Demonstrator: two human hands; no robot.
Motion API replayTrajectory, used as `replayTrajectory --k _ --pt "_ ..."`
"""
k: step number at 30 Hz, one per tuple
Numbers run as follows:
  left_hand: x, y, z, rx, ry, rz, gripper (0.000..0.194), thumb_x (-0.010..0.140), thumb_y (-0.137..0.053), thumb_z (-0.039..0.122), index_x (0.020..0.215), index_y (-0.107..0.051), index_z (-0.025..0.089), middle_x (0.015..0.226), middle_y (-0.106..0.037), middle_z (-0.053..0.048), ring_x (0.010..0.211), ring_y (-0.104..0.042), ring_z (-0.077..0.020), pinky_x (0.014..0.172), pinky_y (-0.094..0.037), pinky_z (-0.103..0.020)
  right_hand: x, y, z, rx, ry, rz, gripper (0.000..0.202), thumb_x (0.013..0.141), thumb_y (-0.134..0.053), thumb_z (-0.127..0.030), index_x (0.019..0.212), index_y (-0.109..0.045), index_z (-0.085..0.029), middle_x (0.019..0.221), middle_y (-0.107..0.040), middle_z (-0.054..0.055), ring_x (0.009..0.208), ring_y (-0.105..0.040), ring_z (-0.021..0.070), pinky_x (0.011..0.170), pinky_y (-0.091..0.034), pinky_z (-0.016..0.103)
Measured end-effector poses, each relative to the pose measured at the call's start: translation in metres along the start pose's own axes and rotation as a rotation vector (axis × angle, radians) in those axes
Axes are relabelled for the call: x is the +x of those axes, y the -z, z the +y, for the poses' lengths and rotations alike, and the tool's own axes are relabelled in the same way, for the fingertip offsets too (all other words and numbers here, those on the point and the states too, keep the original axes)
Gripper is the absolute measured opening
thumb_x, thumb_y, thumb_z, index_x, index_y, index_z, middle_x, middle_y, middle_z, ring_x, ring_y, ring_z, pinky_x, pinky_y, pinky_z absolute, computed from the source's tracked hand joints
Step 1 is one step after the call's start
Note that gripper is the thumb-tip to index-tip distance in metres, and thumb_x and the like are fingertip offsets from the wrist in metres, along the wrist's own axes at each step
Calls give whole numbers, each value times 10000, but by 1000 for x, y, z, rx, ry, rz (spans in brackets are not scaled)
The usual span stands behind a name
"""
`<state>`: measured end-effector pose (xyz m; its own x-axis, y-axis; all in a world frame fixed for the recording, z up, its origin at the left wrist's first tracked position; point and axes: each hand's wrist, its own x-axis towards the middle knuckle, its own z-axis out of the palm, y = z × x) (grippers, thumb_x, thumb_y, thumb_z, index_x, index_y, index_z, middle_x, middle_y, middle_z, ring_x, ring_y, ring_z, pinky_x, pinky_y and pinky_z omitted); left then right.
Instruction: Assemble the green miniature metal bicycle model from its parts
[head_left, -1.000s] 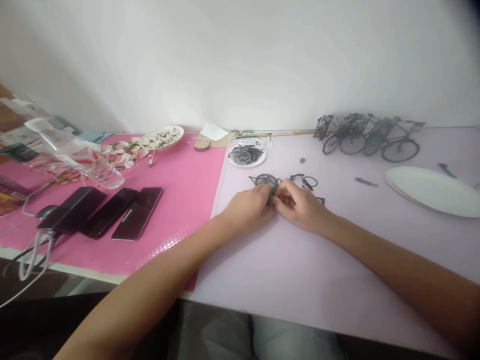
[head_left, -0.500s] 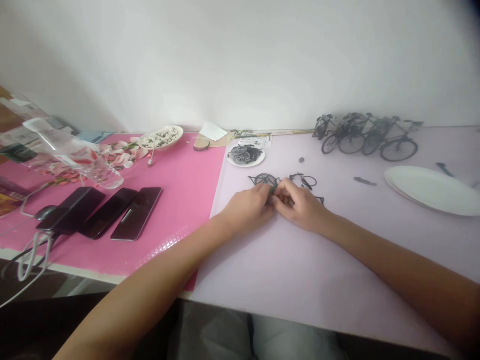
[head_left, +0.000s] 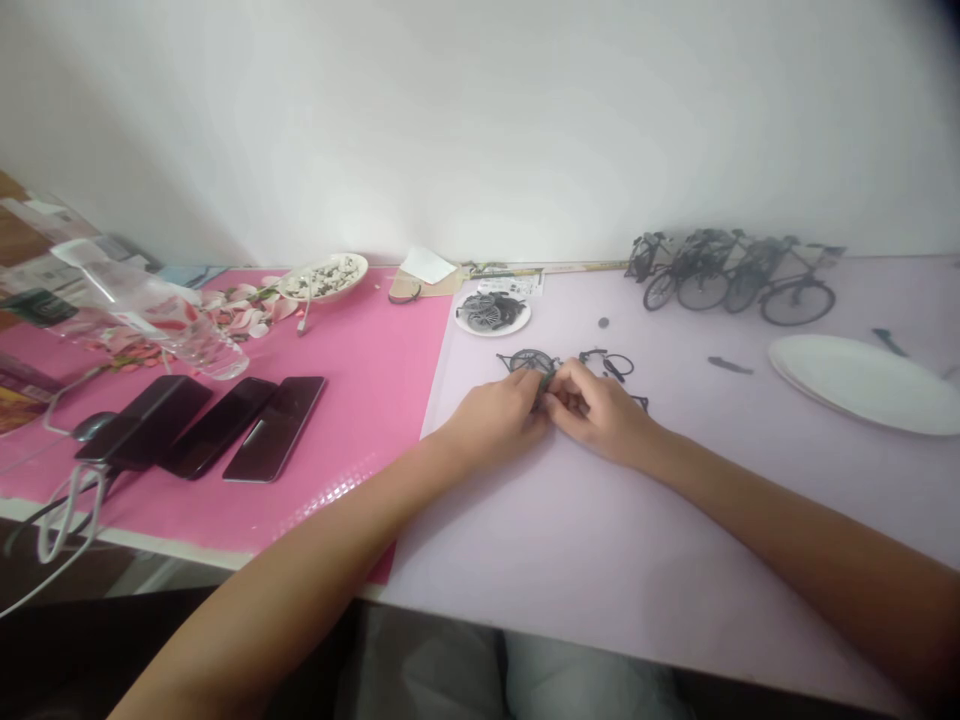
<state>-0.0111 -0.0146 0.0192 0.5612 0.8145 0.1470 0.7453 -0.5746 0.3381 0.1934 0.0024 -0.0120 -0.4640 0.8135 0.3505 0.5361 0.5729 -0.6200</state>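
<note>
My left hand [head_left: 502, 405] and my right hand [head_left: 600, 410] meet over the pale lilac table cover, fingertips pinched together. Between them shows a small dark green bicycle-model part [head_left: 548, 380], mostly covered by the fingers. Just beyond my left hand lies a black model bicycle piece with a wheel [head_left: 531, 358]. Past my right hand is a loose thin black ring [head_left: 619, 364] with small black parts beside it. A black angular piece [head_left: 641, 402] pokes out from behind my right hand.
A small plate [head_left: 463, 320] holds black wheels and parts. Assembled model bicycles [head_left: 795, 290] stand by the wall, near white oval plates [head_left: 862, 385]. Leftward, on pink cover, are phones [head_left: 274, 430], a black box-like device [head_left: 146, 420], a plastic bottle [head_left: 165, 315], petals and a bowl [head_left: 352, 288].
Almost nothing differs. Both hands stay pinched together in the same place, and the view has shifted very slightly.
</note>
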Motion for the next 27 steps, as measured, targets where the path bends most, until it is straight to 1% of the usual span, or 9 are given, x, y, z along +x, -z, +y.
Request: replayTrajectory --k 13,20,27 --pt "0 0 0 -2 10 -3 182 961 -487 271 1104 -550 176 1092 -694 -108 864 -698 -249 701 -522 -343 1 0 -1 -7 9 7 137 959 -595 -286 922 -467 -253 692 -615 -41 568 -565 138 574 -430 270" --pt "0 0 0 -21 12 -7 170 975 -484 285 1100 -545 186 1083 -691 -107 887 -702 -249 741 -541 -347 0 0 -1 -10 -4 5 136 960 -593 -295 923 -468 -255 685 -615 -36 580 -576 150 581 -431 277" --pt "0 1 0 -12 6 -4 189 961 -486 274 1114 -548 182 1098 -693 -107 890 -705 -256 743 -550 -358 1 1 -2 -11 0 -7 135 967 -586 -293 927 -463 -256 683 -604 -42 579 -575 149 585 -433 281"
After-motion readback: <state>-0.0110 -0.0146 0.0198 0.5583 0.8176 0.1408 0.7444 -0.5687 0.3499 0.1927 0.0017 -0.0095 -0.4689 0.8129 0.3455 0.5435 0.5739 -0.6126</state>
